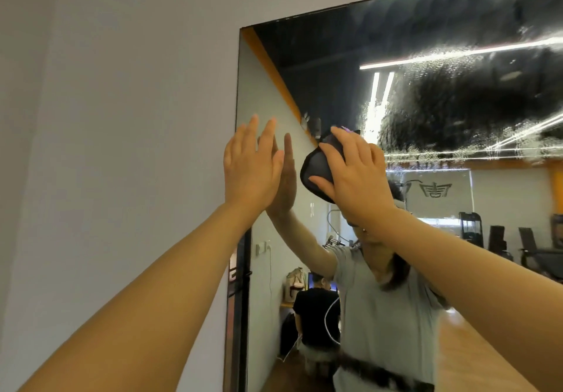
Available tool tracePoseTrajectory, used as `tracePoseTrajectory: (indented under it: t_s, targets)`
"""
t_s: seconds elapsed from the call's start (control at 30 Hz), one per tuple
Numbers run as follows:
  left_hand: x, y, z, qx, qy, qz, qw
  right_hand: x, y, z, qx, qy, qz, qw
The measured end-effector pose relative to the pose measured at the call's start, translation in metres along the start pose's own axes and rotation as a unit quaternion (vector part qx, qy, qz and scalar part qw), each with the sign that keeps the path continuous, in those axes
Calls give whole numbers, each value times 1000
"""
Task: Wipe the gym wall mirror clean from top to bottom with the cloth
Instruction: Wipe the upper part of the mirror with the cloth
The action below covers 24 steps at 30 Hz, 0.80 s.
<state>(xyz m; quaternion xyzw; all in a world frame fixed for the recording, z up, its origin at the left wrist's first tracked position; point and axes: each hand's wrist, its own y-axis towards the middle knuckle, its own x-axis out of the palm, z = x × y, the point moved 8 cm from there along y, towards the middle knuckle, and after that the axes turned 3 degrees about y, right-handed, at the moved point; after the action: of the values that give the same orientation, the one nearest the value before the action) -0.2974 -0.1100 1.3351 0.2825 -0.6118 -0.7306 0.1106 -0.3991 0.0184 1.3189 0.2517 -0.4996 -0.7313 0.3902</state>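
The wall mirror (441, 117) fills the right of the head view; its upper right part is covered with wet streaks and droplets. My right hand (353, 172) presses a dark bunched cloth (316, 169) against the glass near the mirror's left side, fingers spread over it and curled at its edge. My left hand (249, 166) lies flat with straight fingers against the mirror's left edge, meeting its own reflection.
A plain grey wall (122, 117) runs left of the mirror. The glass reflects my body, a person in black further back, gym machines at the right, a wooden floor and ceiling light strips.
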Motion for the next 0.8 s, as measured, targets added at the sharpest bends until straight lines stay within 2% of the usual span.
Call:
tracePoseTrajectory:
  t_s: [0.23,0.43,0.57,0.8]
  targets:
    - [20,9,-21,18,18,2,1000,13,4,-2,1,-27,-61,998]
    - [28,21,-28,46,-14,12,999,22,28,-5,4,-47,-87,995]
    - [29,27,-24,80,-60,23,995,29,54,-9,20,-43,-101,994]
    - [27,44,-27,83,-149,62,983,37,122,-6,43,-34,-96,994]
